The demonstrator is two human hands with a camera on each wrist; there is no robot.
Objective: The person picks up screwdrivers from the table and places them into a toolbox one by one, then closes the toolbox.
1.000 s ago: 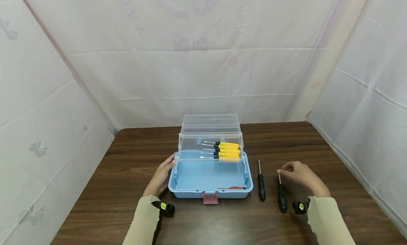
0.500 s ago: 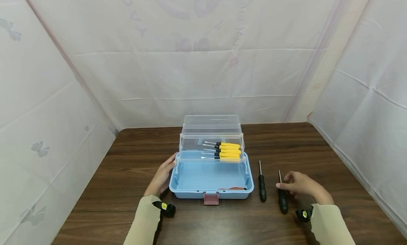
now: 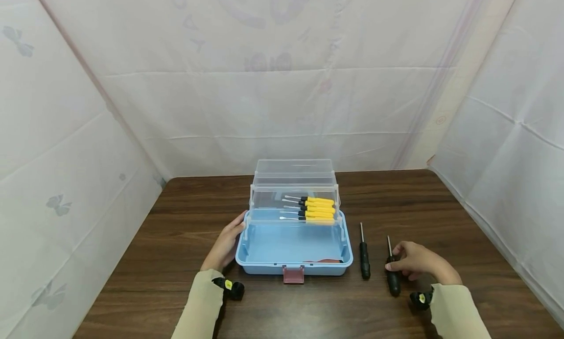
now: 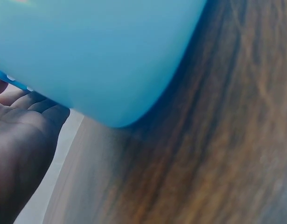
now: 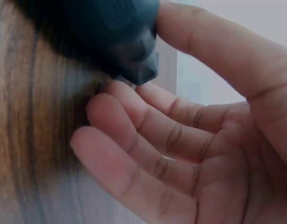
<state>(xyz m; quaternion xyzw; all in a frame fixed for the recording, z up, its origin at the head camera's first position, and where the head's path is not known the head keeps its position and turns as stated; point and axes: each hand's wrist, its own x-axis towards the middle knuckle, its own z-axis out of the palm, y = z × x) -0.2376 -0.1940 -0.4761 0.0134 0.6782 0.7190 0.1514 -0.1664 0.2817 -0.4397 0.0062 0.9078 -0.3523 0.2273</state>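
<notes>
My left hand [image 3: 224,244] rests against the left side of a light blue toolbox [image 3: 293,269], its fingers extended along the rim. In the left wrist view the left palm [image 4: 22,140] stands beside the blue wall, with the fingertips at the rim. My right hand [image 3: 416,261] pinches a black-handled screwdriver [image 3: 393,282] near the top of its handle, the thumb on the left. The right wrist view has the thumb on the black handle [image 5: 115,28] and the other fingers curved below it. A second black screwdriver [image 3: 364,260] lies between that hand and the box.
Several yellow-handled screwdrivers [image 3: 318,209] lie in the clear upper tray of the toolbox. Its transparent lid [image 3: 294,166] stands raised at the back. A red item [image 3: 323,260] lies inside near the front wall, above a pink latch [image 3: 293,275]. Patterned sheeting [image 3: 282,104] surrounds the wooden table [image 3: 176,241].
My right hand has moved from the screwdriver's shaft tip down toward the near end, onto its handle. The left hand stays at the toolbox.
</notes>
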